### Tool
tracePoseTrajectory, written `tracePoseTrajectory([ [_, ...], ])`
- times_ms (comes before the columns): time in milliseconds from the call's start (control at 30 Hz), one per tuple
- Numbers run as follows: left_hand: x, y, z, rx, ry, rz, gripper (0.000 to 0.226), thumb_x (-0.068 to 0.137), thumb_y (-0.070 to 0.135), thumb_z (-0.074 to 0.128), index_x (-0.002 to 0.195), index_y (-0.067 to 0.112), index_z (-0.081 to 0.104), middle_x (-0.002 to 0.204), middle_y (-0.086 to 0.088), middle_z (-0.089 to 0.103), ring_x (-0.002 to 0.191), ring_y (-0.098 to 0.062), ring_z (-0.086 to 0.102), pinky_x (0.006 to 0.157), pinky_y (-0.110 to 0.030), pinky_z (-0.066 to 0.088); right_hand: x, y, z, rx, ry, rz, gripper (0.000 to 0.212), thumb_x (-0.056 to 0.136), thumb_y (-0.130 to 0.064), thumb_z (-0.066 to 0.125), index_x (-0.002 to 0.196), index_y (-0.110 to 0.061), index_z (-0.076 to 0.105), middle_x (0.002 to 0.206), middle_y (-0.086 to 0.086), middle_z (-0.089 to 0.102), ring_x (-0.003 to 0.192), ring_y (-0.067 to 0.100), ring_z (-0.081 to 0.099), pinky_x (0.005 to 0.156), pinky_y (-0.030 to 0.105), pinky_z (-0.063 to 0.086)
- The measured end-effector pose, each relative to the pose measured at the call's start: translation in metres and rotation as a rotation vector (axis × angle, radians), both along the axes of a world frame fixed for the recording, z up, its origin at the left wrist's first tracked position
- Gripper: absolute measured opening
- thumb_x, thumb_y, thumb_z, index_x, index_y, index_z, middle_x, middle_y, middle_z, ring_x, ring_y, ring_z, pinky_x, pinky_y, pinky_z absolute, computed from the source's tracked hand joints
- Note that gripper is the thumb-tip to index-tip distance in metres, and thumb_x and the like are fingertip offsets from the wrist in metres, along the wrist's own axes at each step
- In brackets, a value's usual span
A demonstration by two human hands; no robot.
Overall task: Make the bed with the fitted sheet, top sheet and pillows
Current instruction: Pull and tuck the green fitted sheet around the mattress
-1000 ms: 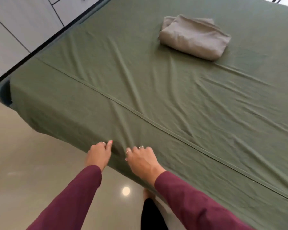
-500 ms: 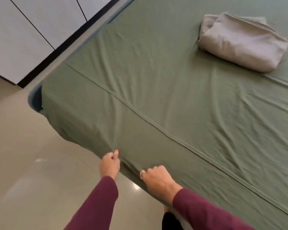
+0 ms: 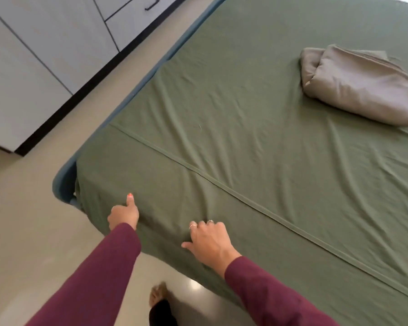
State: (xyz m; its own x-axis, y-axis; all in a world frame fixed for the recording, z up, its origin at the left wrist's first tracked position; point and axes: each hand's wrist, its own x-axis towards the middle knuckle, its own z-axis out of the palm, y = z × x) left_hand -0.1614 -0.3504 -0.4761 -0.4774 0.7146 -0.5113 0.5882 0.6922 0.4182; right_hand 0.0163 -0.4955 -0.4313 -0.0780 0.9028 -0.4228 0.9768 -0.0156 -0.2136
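Olive-green cotton fitted sheet (image 3: 257, 128) covers the whole top of the bed (image 3: 64, 180), with a stitched seam running diagonally from the near-left corner toward the lower right and shallow wrinkles fanning across the surface. At the near edge the sheet hangs over the side of the mattress. The left hand (image 3: 123, 214) grips the overhanging cloth just beside the corner, fingers curled into the fabric and the thumb sticking up against it. The right hand (image 3: 209, 242) lies a little to the right on the same edge, knuckles bent and fingertips dug into a small bunch of sheet, thumb stretched out to the left; rings show on both hands. Both arms wear maroon long sleeves (image 3: 99, 278).

Compared with half a second ago, the hands have spread further apart along the edge, and the view has swung so the blue-grey padded bed frame at the corner shows more fully. A folded beige-grey cloth bundle (image 3: 360, 85) sits on the sheet, well apart from the hands, toward the upper right. Pale grey cupboard doors (image 3: 40, 55) with a black plinth stand beyond the beige glossy floor (image 3: 26, 243), and a bare foot (image 3: 158, 294) shows beneath the arms.
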Motion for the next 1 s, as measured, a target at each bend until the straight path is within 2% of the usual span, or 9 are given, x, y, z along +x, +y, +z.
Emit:
tracePoseTrajectory([
  [133,-0.013,0.020,-0.006,-0.061,-0.058,-0.004,0.056,0.092,0.044,0.055,0.107,-0.009,0.056,0.103,-0.024,0.057,0.083,-0.038,0.067,0.075,-0.046,0.057,-0.029,0.031,-0.007,-0.127,-0.023,0.009,0.038,0.102,-0.038,0.037,0.112,-0.008,0.057,0.114,0.010,0.065,0.107,0.032,0.061,0.059,0.031,0.026],
  [233,-0.023,0.025,-0.009,-0.093,-0.122,-0.053,0.050,0.090,0.044,0.058,0.094,-0.006,0.058,0.090,-0.020,0.061,0.082,-0.038,0.068,0.079,-0.047,0.056,-0.036,0.041,-0.004,-0.181,-0.042,0.025,0.037,0.103,-0.034,0.035,0.112,-0.008,0.058,0.114,0.011,0.065,0.107,0.034,0.061,0.049,0.028,0.015],
  [333,-0.034,0.031,-0.027,-0.115,-0.102,-0.162,0.052,0.092,0.044,0.052,0.083,-0.006,0.062,0.092,-0.025,0.068,0.084,-0.041,0.067,0.082,-0.046,0.054,-0.036,0.043,0.003,-0.220,-0.070,0.038,0.038,0.104,-0.033,0.033,0.111,-0.007,0.059,0.111,0.013,0.065,0.104,0.036,0.062,0.049,0.031,0.020],
  [433,-0.041,0.028,-0.019,-0.049,-0.109,-0.256,0.049,0.095,0.039,0.046,0.066,0.001,0.056,0.077,-0.021,0.067,0.078,-0.039,0.065,0.081,-0.043,0.052,-0.045,0.045,0.008,-0.231,-0.115,0.059,0.037,0.105,-0.030,0.033,0.113,-0.007,0.059,0.110,0.014,0.066,0.104,0.036,0.062,0.047,0.029,0.014],
  [567,-0.059,0.022,0.006,0.020,-0.172,-0.370,0.046,0.099,0.032,0.045,0.069,-0.001,0.056,0.061,-0.006,0.060,0.075,-0.033,0.064,0.073,-0.036,0.045,-0.064,0.042,0.017,-0.239,-0.198,0.076,0.021,0.101,-0.013,0.040,0.107,-0.009,0.061,0.101,0.009,0.067,0.095,0.033,0.065,0.047,0.028,0.012],
  [733,-0.080,0.026,0.003,-0.024,-0.232,-0.320,0.041,0.097,0.038,0.047,0.093,0.000,0.063,0.069,-0.007,0.064,0.071,-0.027,0.067,0.077,-0.037,0.050,-0.091,0.045,0.030,-0.347,-0.150,0.052,0.019,0.090,0.004,0.044,0.088,-0.014,0.043,0.104,0.012,0.067,0.096,0.033,0.063,0.049,0.026,0.012],
  [867,-0.091,0.042,0.016,-0.098,-0.310,-0.423,0.043,0.096,0.037,0.049,0.073,0.003,0.062,0.072,-0.008,0.068,0.062,-0.020,0.065,0.070,-0.034,0.051,-0.100,0.057,0.018,-0.329,-0.204,-0.028,0.019,0.094,-0.005,0.044,0.097,-0.016,0.059,0.104,0.009,0.067,0.098,0.031,0.064,0.050,0.026,0.017],
  [933,-0.103,0.056,0.020,-0.072,-0.317,-0.458,0.042,0.095,0.040,0.052,0.076,0.005,0.063,0.073,-0.006,0.068,0.065,-0.019,0.064,0.070,-0.033,0.051,-0.109,0.071,0.011,-0.261,-0.196,-0.037,0.023,0.100,-0.021,0.041,0.105,-0.013,0.062,0.104,0.009,0.067,0.096,0.032,0.063,0.058,0.030,0.025],
  [1000,-0.114,0.071,0.025,-0.049,-0.303,-0.454,0.043,0.090,0.052,0.052,0.082,0.011,0.063,0.078,-0.005,0.067,0.073,-0.021,0.065,0.078,-0.036,0.052,-0.122,0.089,0.010,-0.162,-0.208,-0.022,0.028,0.093,-0.041,0.054,0.094,-0.016,0.065,0.088,0.006,0.069,0.080,0.028,0.065,0.060,0.033,0.029],
])
